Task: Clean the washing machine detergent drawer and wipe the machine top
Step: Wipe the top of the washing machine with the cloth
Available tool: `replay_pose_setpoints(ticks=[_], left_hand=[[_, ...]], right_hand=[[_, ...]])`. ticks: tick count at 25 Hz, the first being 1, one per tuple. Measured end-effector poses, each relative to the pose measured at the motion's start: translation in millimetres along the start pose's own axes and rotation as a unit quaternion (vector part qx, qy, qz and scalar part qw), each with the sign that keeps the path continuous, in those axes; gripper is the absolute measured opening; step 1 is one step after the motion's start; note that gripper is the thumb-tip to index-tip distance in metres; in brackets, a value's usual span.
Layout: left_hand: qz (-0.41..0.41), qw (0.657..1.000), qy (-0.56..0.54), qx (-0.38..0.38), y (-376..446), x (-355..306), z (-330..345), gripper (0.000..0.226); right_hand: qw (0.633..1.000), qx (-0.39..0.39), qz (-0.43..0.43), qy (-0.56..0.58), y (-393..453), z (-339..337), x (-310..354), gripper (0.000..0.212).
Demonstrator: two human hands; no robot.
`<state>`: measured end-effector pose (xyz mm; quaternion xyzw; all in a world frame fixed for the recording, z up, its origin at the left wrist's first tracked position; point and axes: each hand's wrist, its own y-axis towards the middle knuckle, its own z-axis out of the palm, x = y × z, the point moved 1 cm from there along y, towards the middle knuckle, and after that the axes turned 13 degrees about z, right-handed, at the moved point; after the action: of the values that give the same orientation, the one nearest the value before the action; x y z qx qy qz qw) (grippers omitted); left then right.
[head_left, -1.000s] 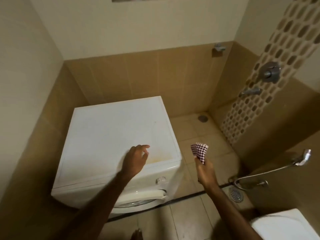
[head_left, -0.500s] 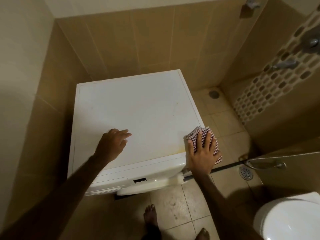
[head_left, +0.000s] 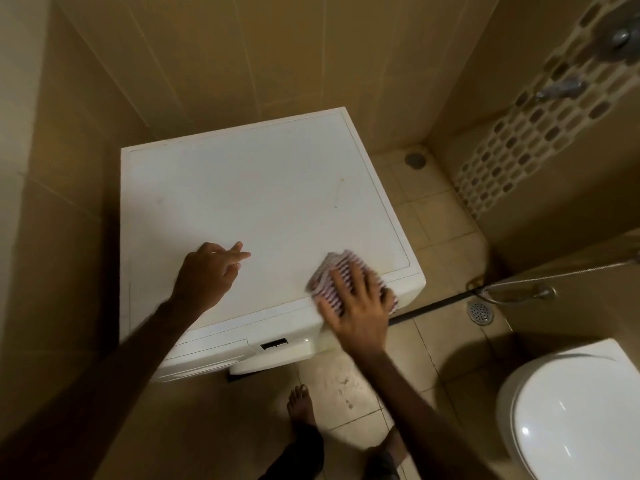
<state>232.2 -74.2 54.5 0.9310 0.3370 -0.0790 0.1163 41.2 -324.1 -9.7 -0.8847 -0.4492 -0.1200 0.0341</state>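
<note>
Head view: right hand presses flat on the checked cloth; unwiped machine top stretches leftward toward the empty, loosely open left hand.

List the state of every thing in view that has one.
left hand: open, resting on the machine top
right hand: open, pressing the checked cloth flat
detergent drawer: closed
toilet lid: down

checkered cloth lies flat on white washing machine top.
</note>
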Motion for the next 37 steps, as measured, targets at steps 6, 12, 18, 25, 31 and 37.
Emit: replay_pose_setpoints(ticks=[6, 12, 18, 25, 31, 37], left_hand=[[-0.007, 1.000, -0.006, -0.008, 0, 7, 5, 0.035], [0.000, 1.000, 0.017, -0.020, 1, 2, 5, 0.033], [-0.078, 0.997, 0.015, -0.021, -12, -16, 29, 0.036], [-0.109, 0.992, 0.070, 0.002, 8, -41, 42, 0.040], [-0.028, 0.997, 0.050, 0.042, 52, -69, 59, 0.049], [-0.004, 0.994, 0.083, 0.070, 53, -62, 61, 0.049]], right_hand=[[0.936, -0.060, 0.329, 0.112, 62, -14, -29, 0.071], [0.946, -0.046, 0.276, 0.165, -33, 19, 69, 0.066], [0.883, -0.077, 0.448, 0.118, 73, 1, -14, 0.062], [0.967, -0.026, 0.238, 0.088, -17, 8, 56, 0.063], [0.959, 0.014, 0.283, -0.010, 97, -12, -34, 0.069], [0.988, 0.072, 0.136, 0.029, 188, -12, -21, 0.073]])
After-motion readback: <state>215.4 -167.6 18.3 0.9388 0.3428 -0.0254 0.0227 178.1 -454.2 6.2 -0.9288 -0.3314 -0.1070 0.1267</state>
